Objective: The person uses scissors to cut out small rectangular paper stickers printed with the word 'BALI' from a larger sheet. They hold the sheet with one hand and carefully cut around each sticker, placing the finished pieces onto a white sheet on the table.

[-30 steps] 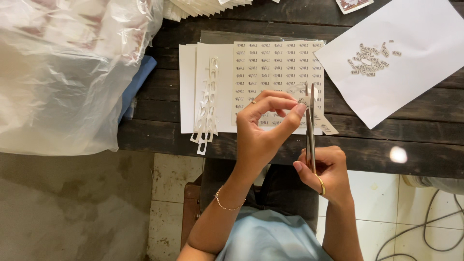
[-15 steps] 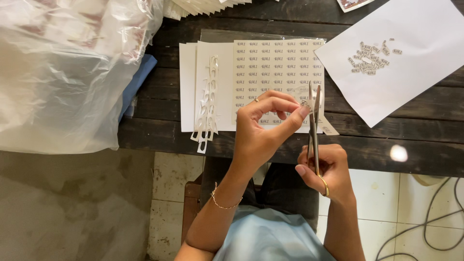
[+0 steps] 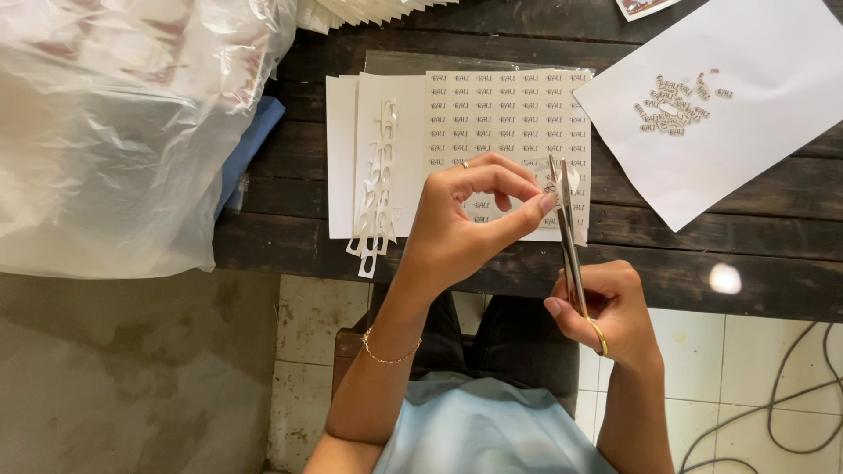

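The right hand [image 3: 610,307] was clenched round the handles of a pair of scissors [image 3: 566,233], blades pointing up and away from the body w/ the tips slightly parted. Just at those tips the left hand [image 3: 461,224] pinched a small paper piece [image 3: 553,186] between thumb and forefinger, held above the table edge, so the piece sat right in the blades' mouth (too small to tell how much of it was already cut).

Directly beyond the pinch lay the printed label sheet [image 3: 509,114], rows of small labels on white paper, most rows apparently whole. To the left of the left hand, a cut-out paper strip [image 3: 378,189] w/ empty windows trailed over the plain white sheets [image 3: 342,158] and hung past the edge of the dark wooden table [image 3: 746,263]. Up and to the right of the scissors, well apart, a loose white sheet [image 3: 746,149] carried a pile of cut labels [image 3: 672,105].

Judging progress: a fair handful of labels was done, approx. one strip's worth, while the bulk of the sheet looked left to cut. Far left of both hands, a big clear plastic bag [image 3: 114,123] covered that side of the table.
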